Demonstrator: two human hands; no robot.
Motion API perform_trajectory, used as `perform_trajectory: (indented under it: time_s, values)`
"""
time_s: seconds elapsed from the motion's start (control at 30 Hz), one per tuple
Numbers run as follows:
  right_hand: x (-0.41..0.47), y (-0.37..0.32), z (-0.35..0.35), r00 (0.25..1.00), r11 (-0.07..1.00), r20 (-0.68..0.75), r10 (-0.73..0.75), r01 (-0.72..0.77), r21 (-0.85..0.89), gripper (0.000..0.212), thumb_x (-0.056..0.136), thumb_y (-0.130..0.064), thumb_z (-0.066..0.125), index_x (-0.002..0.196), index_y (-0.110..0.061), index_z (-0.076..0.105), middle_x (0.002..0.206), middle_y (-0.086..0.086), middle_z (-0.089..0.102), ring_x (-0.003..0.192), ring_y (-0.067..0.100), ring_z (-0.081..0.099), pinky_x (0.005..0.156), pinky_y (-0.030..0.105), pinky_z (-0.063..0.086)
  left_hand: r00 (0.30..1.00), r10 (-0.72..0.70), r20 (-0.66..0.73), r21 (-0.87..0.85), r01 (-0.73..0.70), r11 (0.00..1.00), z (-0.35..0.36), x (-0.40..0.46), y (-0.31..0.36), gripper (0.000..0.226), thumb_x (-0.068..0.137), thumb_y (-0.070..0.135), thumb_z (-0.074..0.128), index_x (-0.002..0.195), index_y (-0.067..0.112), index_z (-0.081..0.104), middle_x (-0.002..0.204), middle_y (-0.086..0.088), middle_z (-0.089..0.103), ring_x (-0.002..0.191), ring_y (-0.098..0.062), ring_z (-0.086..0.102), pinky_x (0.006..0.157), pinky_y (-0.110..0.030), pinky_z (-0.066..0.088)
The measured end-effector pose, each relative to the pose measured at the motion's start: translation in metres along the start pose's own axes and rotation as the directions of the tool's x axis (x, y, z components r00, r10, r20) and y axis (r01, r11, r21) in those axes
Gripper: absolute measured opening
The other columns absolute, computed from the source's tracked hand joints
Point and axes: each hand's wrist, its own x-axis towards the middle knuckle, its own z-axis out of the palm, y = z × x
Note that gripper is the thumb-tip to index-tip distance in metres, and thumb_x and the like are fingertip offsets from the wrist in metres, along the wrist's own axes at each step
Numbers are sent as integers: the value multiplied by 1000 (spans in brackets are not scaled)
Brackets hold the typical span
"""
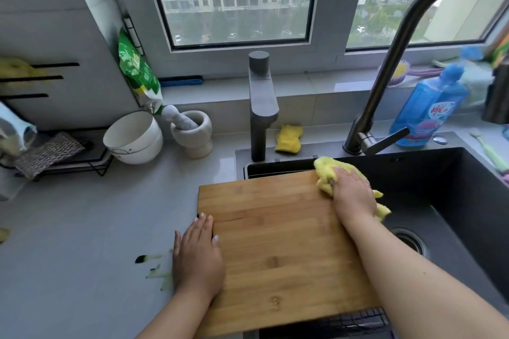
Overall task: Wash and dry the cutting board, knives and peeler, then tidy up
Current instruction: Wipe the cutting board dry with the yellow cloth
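A bamboo cutting board (275, 245) lies flat over the left part of the dark sink (454, 201). My right hand (354, 194) presses a yellow cloth (329, 170) onto the board's far right corner, fingers wrapped over the cloth. My left hand (197, 253) rests flat against the board's left edge, fingers straight. No knives or peeler show in this view.
A curved dark faucet (385, 77) and a square tap (261, 107) stand behind the sink. A yellow sponge (288, 138), blue detergent bottle (429, 110), mortar and pestle (192, 132) and white bowl (135, 137) sit along the back. Green peel scraps (154, 264) lie on the counter.
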Motion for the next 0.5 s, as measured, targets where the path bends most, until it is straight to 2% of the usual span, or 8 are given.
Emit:
perform_trajectory:
  time_s: [0.1, 0.17, 0.3, 0.4, 0.5]
  values:
    - [-8, -23, 12, 994, 995, -61, 86, -83, 63, 41, 102, -28, 33, 140, -25, 46, 153, 3, 36, 143, 26, 25, 115, 36, 18, 1000, 0, 11, -108, 1, 994, 0, 2, -1, 49, 103, 28, 29, 151, 22, 27, 157, 8, 24, 146, -6, 15, 119, -29, -8]
    - [-15, -47, 22, 997, 994, -45, 59, -55, 92, 41, 100, -27, 33, 139, -28, 47, 153, 5, 36, 143, 27, 25, 116, 36, 19, 1000, -25, -1, -210, 24, 977, -1, 2, -1, 50, 103, 28, 27, 152, 20, 22, 154, 6, 32, 144, -8, 21, 119, -26, -7]
    - [-31, -103, 44, 978, 981, 73, -194, 195, -3, 41, 103, -31, 30, 143, -31, 39, 155, -7, 31, 146, 22, 18, 116, 32, 16, 998, -50, -29, -321, 38, 946, 1, -1, -4, 67, 97, 52, 17, 152, 15, 12, 151, 5, 39, 143, -14, 26, 119, -24, -4]
    - [-45, -142, 53, 910, 923, 185, -371, 384, -37, 43, 103, -36, 30, 145, -29, 36, 156, -8, 28, 147, 23, 15, 116, 33, 16, 997, -51, -55, -344, 29, 938, 4, -1, -8, 86, 85, 64, 3, 152, 11, 14, 148, 3, 43, 141, -16, 31, 117, -22, -4]
    - [-60, -165, 57, 816, 851, 282, -505, 525, 2, 45, 103, -35, 30, 148, -31, 32, 157, -10, 24, 148, 21, 11, 118, 33, 12, 997, -51, -63, -350, 25, 936, 7, 1, -10, 91, 84, 67, 1, 151, 8, 17, 147, 1, 46, 140, -15, 34, 118, -26, -1]
